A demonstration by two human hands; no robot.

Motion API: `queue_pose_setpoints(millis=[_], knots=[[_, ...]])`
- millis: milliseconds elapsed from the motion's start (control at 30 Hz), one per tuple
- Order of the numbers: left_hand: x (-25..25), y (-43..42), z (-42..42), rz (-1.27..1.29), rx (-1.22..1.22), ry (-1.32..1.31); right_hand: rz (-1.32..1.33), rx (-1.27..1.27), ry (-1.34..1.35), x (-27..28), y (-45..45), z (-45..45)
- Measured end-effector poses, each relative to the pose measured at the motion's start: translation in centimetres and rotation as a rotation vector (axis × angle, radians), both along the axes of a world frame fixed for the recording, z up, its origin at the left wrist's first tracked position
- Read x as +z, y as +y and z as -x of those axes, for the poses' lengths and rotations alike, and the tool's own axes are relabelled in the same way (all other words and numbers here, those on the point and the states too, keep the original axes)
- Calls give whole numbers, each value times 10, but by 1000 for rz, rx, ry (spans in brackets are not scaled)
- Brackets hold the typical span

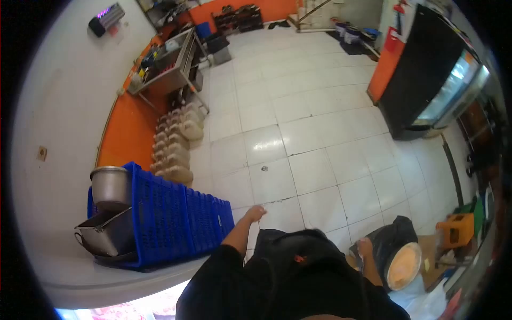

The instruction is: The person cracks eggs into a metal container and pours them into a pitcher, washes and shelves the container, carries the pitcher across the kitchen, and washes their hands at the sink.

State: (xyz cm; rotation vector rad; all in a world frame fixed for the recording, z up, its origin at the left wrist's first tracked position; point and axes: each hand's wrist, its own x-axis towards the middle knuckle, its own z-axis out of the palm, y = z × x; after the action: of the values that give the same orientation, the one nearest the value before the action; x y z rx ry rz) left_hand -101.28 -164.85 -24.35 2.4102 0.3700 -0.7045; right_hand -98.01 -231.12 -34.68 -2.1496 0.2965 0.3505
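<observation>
My left hand [256,214] hangs low in front of me, over the white tiled floor, just right of the blue crates [165,218]. Its fingers look curled, but they are too small to tell whether anything is in them. On the other side, my right hand [366,247] is beside a black bag [389,232] and a round tub with an orange-beige surface [404,266]. Its fingers are not distinct against the dark bag. A metal pot [111,188] and a rectangular metal container [108,234] rest at the crates' left end.
Several pale jugs [176,152] line the orange wall below a steel sink table [168,61]. A black fridge [432,74] stands at the right. Near the right edge is an orange crate [457,230]. Tiled floor [314,165] stretches ahead.
</observation>
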Motion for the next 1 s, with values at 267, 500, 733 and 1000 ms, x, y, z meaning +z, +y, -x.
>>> queue_pose_setpoints(millis=[267,500,733,1000], knots=[[8,149,-59,-22,659,-309,808,1015,448,16,-34,-144],[-47,70,67,-247,1383,314,248,871,-42,54,278,-571],[-11,-124,-8,520,1357,174,116,731,-117,211,596,-839],[-119,254,-270,8,629,373,447,1189,164,104,710,-914]])
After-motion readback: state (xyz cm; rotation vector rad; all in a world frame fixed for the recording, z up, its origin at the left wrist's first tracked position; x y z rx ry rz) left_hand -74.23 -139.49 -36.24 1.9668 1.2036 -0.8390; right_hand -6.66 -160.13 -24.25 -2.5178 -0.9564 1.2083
